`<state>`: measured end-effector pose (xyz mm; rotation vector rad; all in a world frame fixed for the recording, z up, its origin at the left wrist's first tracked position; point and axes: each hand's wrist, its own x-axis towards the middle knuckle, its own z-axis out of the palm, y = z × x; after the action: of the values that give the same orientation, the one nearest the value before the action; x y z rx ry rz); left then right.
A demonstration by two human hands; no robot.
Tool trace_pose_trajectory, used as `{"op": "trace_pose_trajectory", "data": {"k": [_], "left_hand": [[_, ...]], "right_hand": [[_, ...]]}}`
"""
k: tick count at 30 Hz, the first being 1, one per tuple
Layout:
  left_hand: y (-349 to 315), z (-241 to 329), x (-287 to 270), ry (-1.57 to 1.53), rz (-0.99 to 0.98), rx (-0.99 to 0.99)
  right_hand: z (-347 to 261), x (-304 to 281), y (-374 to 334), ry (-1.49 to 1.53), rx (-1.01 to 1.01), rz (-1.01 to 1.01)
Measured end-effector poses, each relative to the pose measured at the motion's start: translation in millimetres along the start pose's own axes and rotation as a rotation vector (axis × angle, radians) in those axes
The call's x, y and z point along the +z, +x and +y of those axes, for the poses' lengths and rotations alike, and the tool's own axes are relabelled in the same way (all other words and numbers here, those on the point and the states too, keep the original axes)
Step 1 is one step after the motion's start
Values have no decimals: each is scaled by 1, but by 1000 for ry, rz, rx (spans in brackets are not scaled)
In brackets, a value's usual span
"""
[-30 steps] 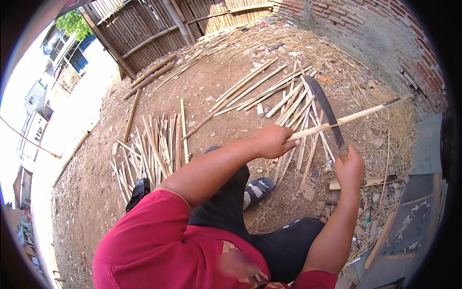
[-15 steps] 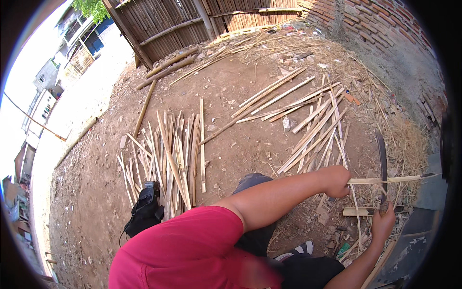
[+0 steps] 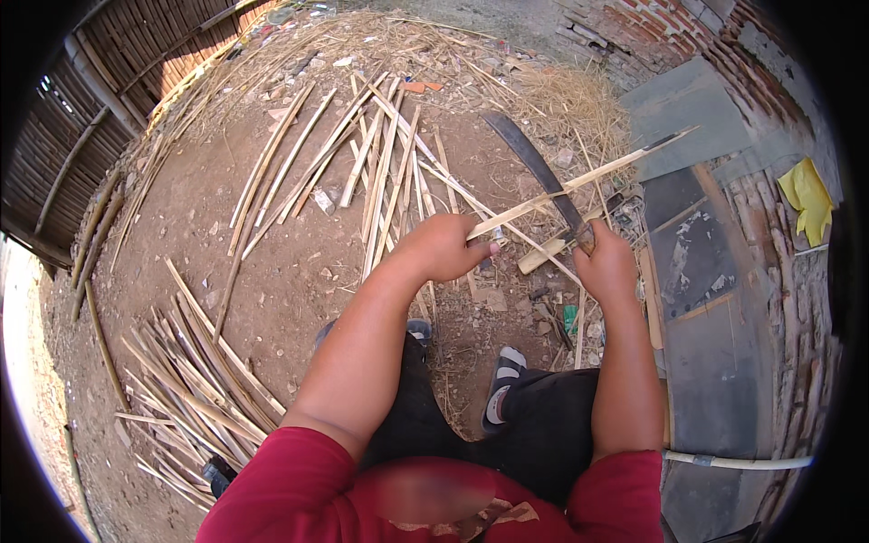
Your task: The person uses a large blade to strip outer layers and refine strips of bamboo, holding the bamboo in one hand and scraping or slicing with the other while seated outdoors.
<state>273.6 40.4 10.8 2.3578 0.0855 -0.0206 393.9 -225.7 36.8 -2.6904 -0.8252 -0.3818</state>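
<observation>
My left hand point(image 3: 444, 247) is closed around the near end of a pale bamboo strip point(image 3: 605, 172), which slants up to the right and has a dark far tip. A long knife with a dark curved blade point(image 3: 525, 152) is in my right hand point(image 3: 605, 264), gripped by its wooden handle point(image 3: 586, 239). The blade crosses the strip around its middle; whether it has cut in, I cannot tell. Below the crossing, a short wooden block point(image 3: 540, 257) lies on the ground by my right hand.
Split bamboo strips point(image 3: 385, 181) lie spread ahead of me, and a larger pile point(image 3: 195, 380) sits at the left. Dry straw point(image 3: 572, 98) and a dark panel point(image 3: 706, 262) are on the right, beside a brick wall point(image 3: 787, 335). A yellow sheet point(image 3: 807, 199) lies there.
The view has swung to the right. Both hands keep their holds, the strip now slants upward, and the blade, upright before, leans left across it.
</observation>
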Motion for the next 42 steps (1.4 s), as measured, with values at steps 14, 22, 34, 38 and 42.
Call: {"op": "trace_pose_trajectory", "data": {"k": [14,22,34,38,42], "left_hand": [[5,26,21,67,69,-28],[17,65,23,132,-73,28],[10,33,54,237,-111,-30],[16,5,53,175,-154,-87],[6,9,40,97,-129,-174]], "right_hand": [[23,-5,-21,77,-13,-3],[85,-29,-16,39,87,11],[91,-3,-15,22,41,-162],[65,-1,-5,-5,89,-265],[41,10,-9,35,-30,-292]]}}
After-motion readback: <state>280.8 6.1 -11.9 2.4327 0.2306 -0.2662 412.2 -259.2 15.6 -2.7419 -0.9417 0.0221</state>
